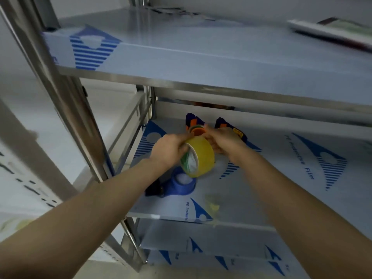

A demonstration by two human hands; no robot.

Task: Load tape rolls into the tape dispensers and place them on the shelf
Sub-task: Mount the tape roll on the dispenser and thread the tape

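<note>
Yellow tape roll (199,158) gripped in my left hand (171,150); right hand (223,139) curled behind it, hold unclear. Blue roll (182,182) just below on shelf (261,178); dark dispensers (191,119) behind, partly hidden.

Three tape rolls (198,158) (181,183) (198,130), two blue-and-orange dispensers (192,119) (223,122) and two hands (169,150) (223,141).

Yellow tape roll (198,158) up in the air, tilted, pale core facing lower left, just above the film-covered shelf (261,188). Right beneath, flat on the shelf, blue tape roll (182,183), black part at its left. Further back, dark blue-and-orange left dispenser (193,120) with a small orange roll (198,130), and right dispenser (223,123) beside.
</note>
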